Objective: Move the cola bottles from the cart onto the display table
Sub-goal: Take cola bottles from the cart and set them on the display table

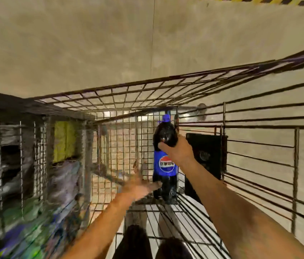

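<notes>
Right grip (176,149) clasps the bottle (164,166) at the shoulder, likely to lift it from the cart (296,174); left grip (140,186), lower, spread loose for support.

**One bottle at the far end of the cart**

The dark plastic cola bottle with the blue label (164,165) stands upright on the wire floor inside the metal wire-mesh cart (296,174), at its far end. My right hand (177,148) grips its shoulder from the right. My left hand (140,186) is spread low and to its left. Just right of the bottle, a black rectangular box (205,156) stands by the cart's right wall. Crowded wire shelves (16,156) stand outside the cart on the left.
</notes>
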### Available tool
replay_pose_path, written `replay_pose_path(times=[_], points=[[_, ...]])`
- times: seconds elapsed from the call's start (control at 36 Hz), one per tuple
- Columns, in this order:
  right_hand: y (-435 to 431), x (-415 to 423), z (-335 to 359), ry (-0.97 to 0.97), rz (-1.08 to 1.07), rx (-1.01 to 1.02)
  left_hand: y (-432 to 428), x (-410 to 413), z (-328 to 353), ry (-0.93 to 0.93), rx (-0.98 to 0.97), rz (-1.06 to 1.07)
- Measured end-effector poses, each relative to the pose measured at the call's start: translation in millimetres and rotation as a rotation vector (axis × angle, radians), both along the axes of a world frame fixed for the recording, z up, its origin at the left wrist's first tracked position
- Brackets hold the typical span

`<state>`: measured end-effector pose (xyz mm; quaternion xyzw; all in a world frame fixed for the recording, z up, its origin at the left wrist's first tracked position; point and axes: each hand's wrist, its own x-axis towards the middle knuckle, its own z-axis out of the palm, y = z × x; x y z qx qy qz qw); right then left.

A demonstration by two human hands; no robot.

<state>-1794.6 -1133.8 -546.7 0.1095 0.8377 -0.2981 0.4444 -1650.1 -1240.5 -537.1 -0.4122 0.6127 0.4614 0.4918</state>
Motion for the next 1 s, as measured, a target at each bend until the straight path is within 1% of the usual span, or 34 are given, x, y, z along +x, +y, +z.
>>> replay_pose_path(times=[0.08, 0.14, 0.22, 0.28, 0.31, 0.39, 0.5, 0.72, 0.81, 0.89, 0.94, 1.0], points=[[-4, 1, -21, -0.042, -0.088, 0.028, 16, 2, -24, -0.082, 0.06, 0.119], [-5, 0, -32, -0.075, -0.157, 0.037, 23, 0, -33, -0.103, 0.095, 0.231], [-9, -4, -45, -0.092, -0.223, 0.058, 33, 8, -62, -0.08, 0.104, 0.272], [-13, -6, -53, -0.079, -0.25, 0.066, 43, 24, -92, -0.062, 0.088, 0.364], [-15, -7, -56, -0.077, -0.259, 0.071, 48, 27, -95, -0.035, 0.12, 0.373], [-20, -8, -62, -0.059, -0.269, 0.103, 55, 20, -78, 0.101, 0.134, 0.379], [-22, -7, -64, -0.034, -0.291, 0.112, 62, 22, -81, 0.151, 0.118, 0.482], [-17, -1, -53, -0.046, -0.315, 0.108, 57, 35, -80, 0.169, 0.08, 0.533], [-14, 3, -36, -0.05, -0.331, 0.07, 53, 36, -64, 0.183, 0.049, 0.531], [-12, 8, -9, -0.048, -0.338, 0.022, 51, 39, -39, 0.265, 0.042, 0.497], [-13, 12, 12, -0.036, -0.328, -0.009, 50, 43, -23, 0.304, 0.053, 0.554], [-14, 16, 35, -0.017, -0.301, -0.035, 51, 47, -2, 0.293, 0.012, 0.578]])
